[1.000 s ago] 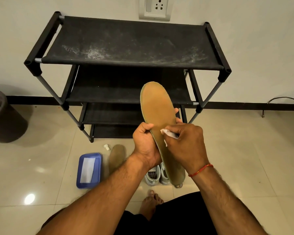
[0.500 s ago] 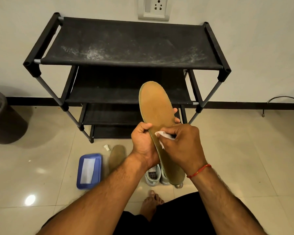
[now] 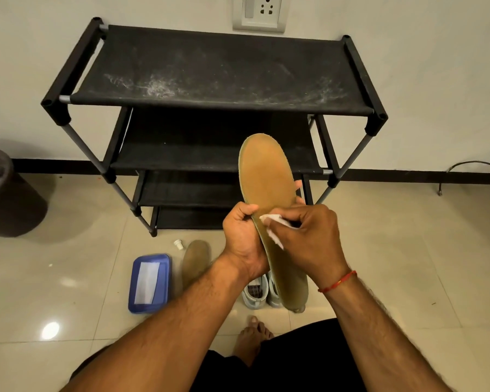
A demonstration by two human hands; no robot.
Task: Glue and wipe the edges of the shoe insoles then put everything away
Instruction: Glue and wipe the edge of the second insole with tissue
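Right hand pinches white wipe on insole edge, ctr of frame; left hand grips insole mid-length, upright. Best: light even strokes along rim w/ fresh fold, no glue smeared onto face.

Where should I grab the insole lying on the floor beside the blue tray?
Probably pinch the floor insole at its rounded far end, coming from the rack side: it lies flat, the blue tray sits close on its left, and a forearm hides its near end.
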